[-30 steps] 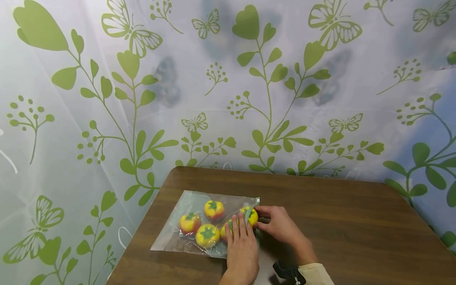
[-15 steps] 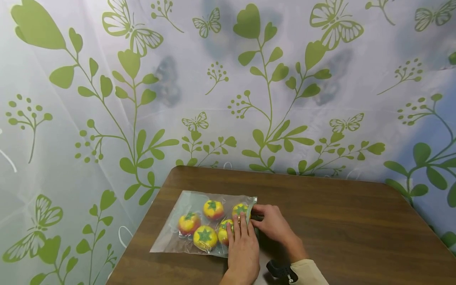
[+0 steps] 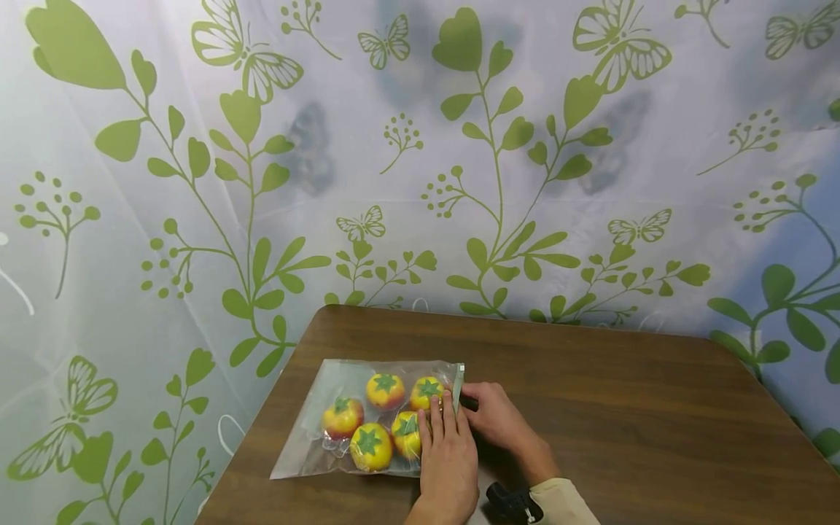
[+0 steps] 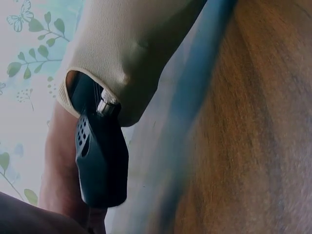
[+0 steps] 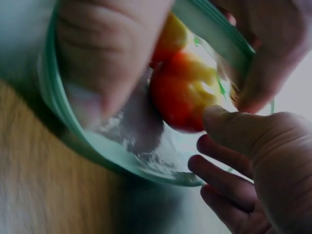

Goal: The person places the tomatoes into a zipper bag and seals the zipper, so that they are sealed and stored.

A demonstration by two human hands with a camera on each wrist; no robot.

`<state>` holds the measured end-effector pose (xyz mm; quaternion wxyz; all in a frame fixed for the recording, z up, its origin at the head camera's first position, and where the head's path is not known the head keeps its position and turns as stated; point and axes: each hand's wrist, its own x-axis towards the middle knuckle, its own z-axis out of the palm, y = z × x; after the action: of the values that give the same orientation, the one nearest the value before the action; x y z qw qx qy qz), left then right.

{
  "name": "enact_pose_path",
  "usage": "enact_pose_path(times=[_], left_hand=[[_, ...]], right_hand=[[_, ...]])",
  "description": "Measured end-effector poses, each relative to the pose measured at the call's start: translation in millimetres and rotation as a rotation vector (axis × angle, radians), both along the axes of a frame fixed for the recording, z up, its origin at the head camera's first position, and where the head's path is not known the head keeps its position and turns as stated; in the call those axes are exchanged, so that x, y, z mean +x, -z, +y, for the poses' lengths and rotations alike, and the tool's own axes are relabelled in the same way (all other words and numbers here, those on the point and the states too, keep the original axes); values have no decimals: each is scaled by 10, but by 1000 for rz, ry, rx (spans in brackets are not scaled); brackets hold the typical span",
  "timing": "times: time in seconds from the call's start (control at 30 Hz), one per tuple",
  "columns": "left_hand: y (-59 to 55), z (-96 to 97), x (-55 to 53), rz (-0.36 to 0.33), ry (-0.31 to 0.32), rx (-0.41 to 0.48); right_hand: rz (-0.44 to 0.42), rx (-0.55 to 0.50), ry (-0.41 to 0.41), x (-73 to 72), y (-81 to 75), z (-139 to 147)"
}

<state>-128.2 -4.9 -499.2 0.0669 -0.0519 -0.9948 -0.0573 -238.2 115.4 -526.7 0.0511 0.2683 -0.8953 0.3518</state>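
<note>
A clear zip bag [image 3: 315, 437] lies on the table with several yellow-and-red fruits with green star-shaped tops inside, one of them the top right fruit [image 3: 428, 392]. My left hand [image 3: 449, 456] rests over the bag's near right part, fingers stretched forward. In the right wrist view, the left thumb [image 5: 234, 127] touches a red-yellow fruit [image 5: 183, 92] at the bag's mouth. My right hand [image 3: 502, 419] is at the bag's right end, by the green zip strip [image 3: 459, 386]. Its thumb [image 5: 105, 58] and fingers [image 5: 273, 53] are spread apart across the green-rimmed mouth.
The brown wooden table [image 3: 623, 415] extends to the right of the bag. A patterned curtain [image 3: 420, 160] hangs behind it. A black wrist device [image 3: 508, 503] sits below the beige right sleeve [image 3: 561, 502].
The fruit that my right hand held at the bag's mouth now lies inside, farther left. My right hand has shifted left, and the bag's right edge moved slightly left.
</note>
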Motion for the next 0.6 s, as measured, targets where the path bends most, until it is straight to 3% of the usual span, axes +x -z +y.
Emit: enact_pose_path(times=[0.17, 0.37, 0.6], left_hand=[[-14, 3, 1, -49, 6, 14], [-34, -3, 13, -30, 40, 73], [-207, -59, 39, 16, 110, 155]], right_hand=[[-3, -3, -17, 56, -63, 130], [-74, -52, 7, 146, -118, 313], [-130, -78, 56, 294, -205, 507]])
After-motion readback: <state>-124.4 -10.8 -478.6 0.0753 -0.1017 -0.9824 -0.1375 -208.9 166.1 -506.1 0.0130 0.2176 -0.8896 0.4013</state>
